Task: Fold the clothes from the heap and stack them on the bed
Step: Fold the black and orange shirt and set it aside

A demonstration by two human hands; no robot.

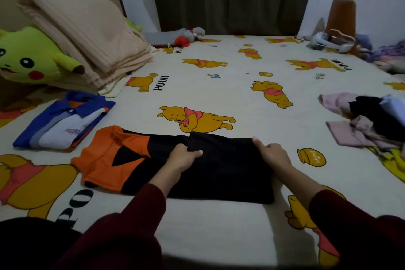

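A black shirt with an orange collar and shoulders [225,173] lies flat on the bed [219,230] in front of me, its collar end to the left. My left hand [183,156] pinches the free edge of a folded-over black flap at the shirt's middle. My right hand [270,151] grips the same fold at its far right corner, index finger stretched along the edge. A folded blue, white and orange polo shirt [63,123] rests to the left. The heap of unfolded clothes [368,119], pink, black and pale blue, sits at the right.
A yellow plush toy [28,61] and a folded beige blanket [83,35] occupy the far left. A grey and red soft toy [190,36] lies by the dark curtain. Bags and purple cloth [341,39] crowd the far right corner.
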